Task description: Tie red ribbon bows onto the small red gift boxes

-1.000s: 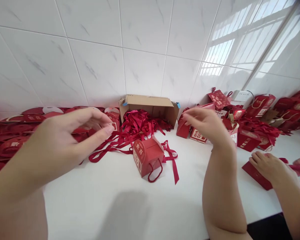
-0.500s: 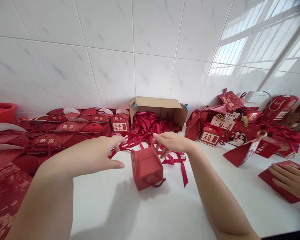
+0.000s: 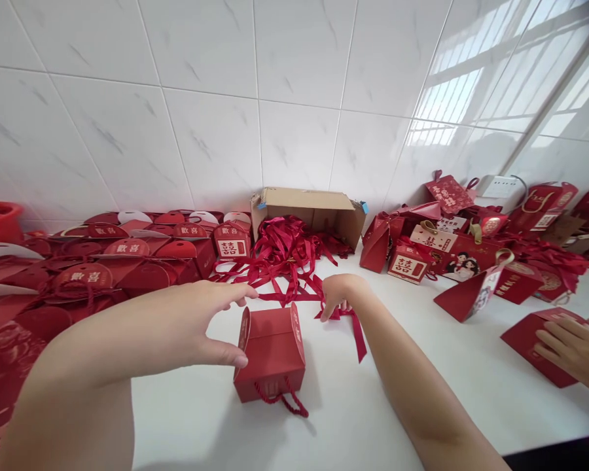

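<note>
A small red box (image 3: pixel 271 353) with two rounded upright flaps and a twisted cord handle stands on the white table (image 3: pixel 358 418). Its left edge is close to the thumb of my left hand (image 3: pixel 216 324), whose fingers reach out behind the box, apart from the thumb. Beyond the box, curled fingers of my right hand (image 3: pixel 339 299) close on a loose red ribbon (image 3: pixel 358 337); the fingertips are partly hidden. More red ribbons (image 3: pixel 287 245) spill from an open cardboard box (image 3: pixel 307 198) towards both hands.
Rows of red boxes (image 3: pixel 127 247) line the left side, beside a red basin (image 3: pixel 0 226). More red boxes and bags (image 3: pixel 476 258) stand at the right, near a white power strip (image 3: pixel 498 186). Another person's hand (image 3: pixel 569 343) rests on a red box (image 3: pixel 537 340) at far right.
The small red box has come nearer and left, turned, and its cord handle now hangs in front. My right hand has moved off it onto the ribbon, its fingers curling. My left hand remains spread.
</note>
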The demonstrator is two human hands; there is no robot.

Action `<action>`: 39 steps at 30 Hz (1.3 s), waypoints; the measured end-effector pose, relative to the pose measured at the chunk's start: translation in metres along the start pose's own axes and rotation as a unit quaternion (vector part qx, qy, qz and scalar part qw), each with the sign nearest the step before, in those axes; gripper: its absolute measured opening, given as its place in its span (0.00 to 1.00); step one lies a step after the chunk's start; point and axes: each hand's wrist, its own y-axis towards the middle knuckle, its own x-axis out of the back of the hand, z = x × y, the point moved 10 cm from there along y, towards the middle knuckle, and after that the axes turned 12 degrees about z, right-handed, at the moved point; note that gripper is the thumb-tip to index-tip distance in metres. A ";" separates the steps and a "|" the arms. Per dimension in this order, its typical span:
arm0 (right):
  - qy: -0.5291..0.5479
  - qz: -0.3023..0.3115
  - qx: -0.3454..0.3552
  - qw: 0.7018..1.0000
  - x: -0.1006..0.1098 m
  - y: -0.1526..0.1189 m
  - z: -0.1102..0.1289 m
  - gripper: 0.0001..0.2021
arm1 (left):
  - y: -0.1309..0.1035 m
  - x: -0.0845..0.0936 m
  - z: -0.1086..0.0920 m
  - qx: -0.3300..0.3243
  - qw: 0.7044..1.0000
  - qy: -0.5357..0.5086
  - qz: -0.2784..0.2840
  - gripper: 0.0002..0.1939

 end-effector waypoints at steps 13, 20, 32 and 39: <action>0.117 -0.117 0.054 0.985 0.047 -0.035 0.118 0.09 | 0.004 0.022 -0.022 -0.025 0.995 -0.024 -0.092 0.32; 0.184 0.071 0.105 0.975 -0.022 -0.031 0.153 0.07 | 0.000 0.040 -0.079 -0.168 0.941 -0.252 -0.151 0.20; 0.176 0.123 0.084 0.973 -0.005 -0.061 0.158 0.05 | -0.031 0.075 -0.023 -0.170 0.849 -0.398 -0.303 0.13; 0.261 -0.100 0.390 0.877 0.066 -0.101 0.186 0.10 | -0.036 0.073 -0.029 -0.208 0.852 -0.405 -0.260 0.16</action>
